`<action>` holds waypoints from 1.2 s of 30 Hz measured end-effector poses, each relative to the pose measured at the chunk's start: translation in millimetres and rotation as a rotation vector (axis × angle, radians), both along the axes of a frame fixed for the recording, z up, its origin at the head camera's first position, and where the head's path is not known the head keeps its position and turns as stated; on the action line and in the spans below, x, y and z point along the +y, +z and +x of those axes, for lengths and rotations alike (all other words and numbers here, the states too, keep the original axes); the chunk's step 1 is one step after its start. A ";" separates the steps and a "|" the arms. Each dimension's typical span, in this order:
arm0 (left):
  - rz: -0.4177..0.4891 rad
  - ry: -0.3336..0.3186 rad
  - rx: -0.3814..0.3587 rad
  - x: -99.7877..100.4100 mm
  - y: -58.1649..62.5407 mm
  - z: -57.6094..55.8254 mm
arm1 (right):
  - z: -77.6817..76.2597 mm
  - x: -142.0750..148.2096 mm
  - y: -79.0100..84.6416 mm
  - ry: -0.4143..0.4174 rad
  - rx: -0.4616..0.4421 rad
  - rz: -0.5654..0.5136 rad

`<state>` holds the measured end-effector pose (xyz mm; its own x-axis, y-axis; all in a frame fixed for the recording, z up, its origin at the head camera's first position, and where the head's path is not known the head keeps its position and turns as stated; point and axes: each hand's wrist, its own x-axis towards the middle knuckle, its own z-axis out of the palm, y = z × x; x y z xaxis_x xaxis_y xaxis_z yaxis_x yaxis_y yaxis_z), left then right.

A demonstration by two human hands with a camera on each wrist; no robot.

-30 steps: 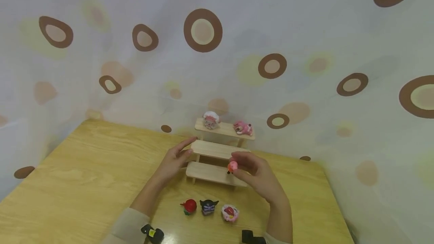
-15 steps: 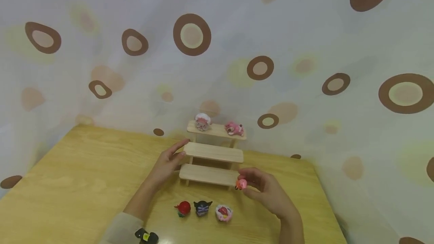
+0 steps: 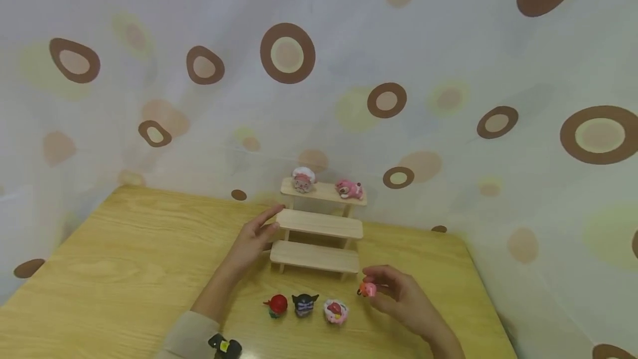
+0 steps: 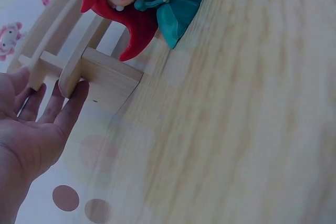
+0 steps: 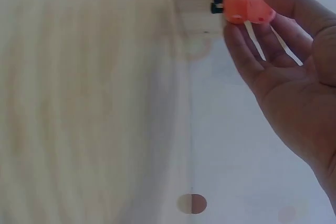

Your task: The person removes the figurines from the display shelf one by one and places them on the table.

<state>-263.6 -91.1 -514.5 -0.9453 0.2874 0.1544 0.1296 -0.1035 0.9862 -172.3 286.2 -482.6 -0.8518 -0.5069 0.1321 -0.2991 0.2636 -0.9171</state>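
Observation:
A three-tier wooden display stand (image 3: 320,222) stands by the wall. My left hand (image 3: 251,242) holds its left end, thumb and fingers about the shelf ends (image 4: 65,85). Right of the lowest shelf, my right hand (image 3: 406,298) pinches a small pink-and-orange figurine (image 3: 368,290) with black legs (image 5: 217,2). In front of the stand is a row of figurines: a red-haired one in a teal dress (image 3: 277,304), a black-eared one with a purple bow (image 3: 304,304), and a round pink-and-white one (image 3: 336,311).
On the top shelf sit a white-hatted figurine (image 3: 303,180) and a lying pink bear figurine (image 3: 349,188). The wooden table (image 3: 149,248) meets a spotted wall covering (image 3: 239,98) behind the stand. A black strap (image 3: 225,346) is on my left wrist.
My right hand has moved away from the stand, right and toward the front, carrying the pink-and-orange figurine. My left hand has stayed at the stand's left end. The head view has shifted slightly.

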 end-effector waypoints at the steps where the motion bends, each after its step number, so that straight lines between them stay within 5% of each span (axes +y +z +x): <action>1: -0.001 0.006 0.000 0.0 -0.1 0.2 | -0.4 1.1 -1.8 0.011 -0.005 0.004; 14: -0.028 0.045 0.020 -9.5 1.0 -0.3 | 0.6 -2.3 -22.5 0.135 -0.065 0.041; 36: -0.003 0.026 0.014 -7.3 2.7 0.1 | 5.9 -4.8 -18.6 0.103 -0.078 0.153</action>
